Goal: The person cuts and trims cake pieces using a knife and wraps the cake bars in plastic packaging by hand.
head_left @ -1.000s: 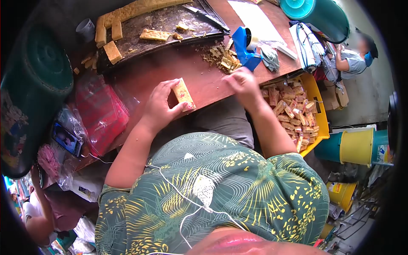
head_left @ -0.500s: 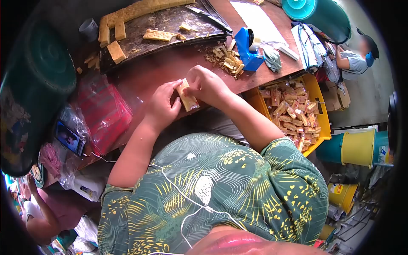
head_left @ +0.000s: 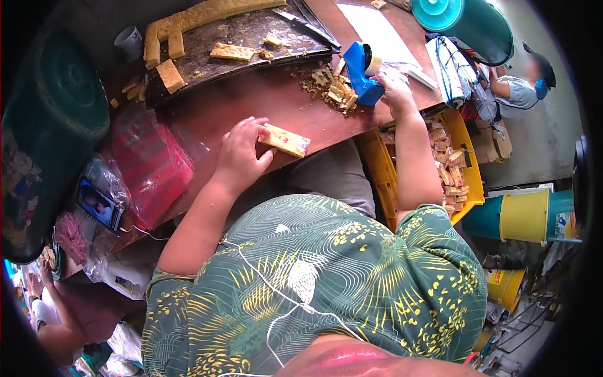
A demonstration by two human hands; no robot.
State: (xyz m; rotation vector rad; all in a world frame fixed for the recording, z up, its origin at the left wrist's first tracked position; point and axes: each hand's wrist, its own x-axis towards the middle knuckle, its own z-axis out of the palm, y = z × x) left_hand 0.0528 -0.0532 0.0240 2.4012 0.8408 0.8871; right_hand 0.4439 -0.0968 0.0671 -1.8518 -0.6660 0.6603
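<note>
My left hand grips one end of a wrapped yellow biscuit bar near the table's front edge. Its fingers and thumb curl round the bar's left end. My right hand is at the blue tape dispenser, beside its right end; the fingertips are too small to tell what they hold. Broken pieces and crumbs lie left of the dispenser. Behind them, a dark tray bears a row of uncut-looking bars, some loose pieces and a knife.
Red plastic wrapping and a lit phone are at the left, near a big green bin. A yellow crate with many wrapped bars stands at the right, partly under my forearm. Two other people are at the far right and lower left.
My right hand came to the bar beside my left hand, then moved away right to the tape dispenser. The bar has turned and now points rightward from my left hand.
</note>
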